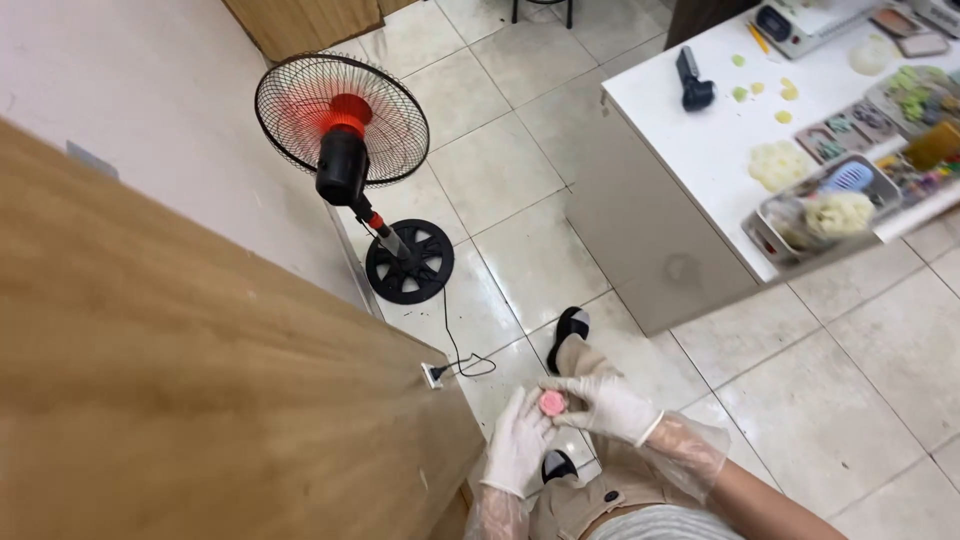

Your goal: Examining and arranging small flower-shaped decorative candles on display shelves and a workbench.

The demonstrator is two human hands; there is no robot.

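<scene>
Both my hands wear thin clear gloves and meet low in the head view, above my lap. My right hand (607, 405) pinches a small round pink piece (552, 403) at its fingertips. The left hand (517, 447) cups up against the same piece from below and from the left, fingers touching it. My feet in black slippers (568, 325) rest on the tiled floor beneath the hands.
A wooden surface (170, 380) fills the left. A black standing fan (342, 125) with a red hub stands by the wall, its cord running to a socket (433, 374). A white table (700, 140) at upper right carries trays, moulds and pale green and yellow pieces.
</scene>
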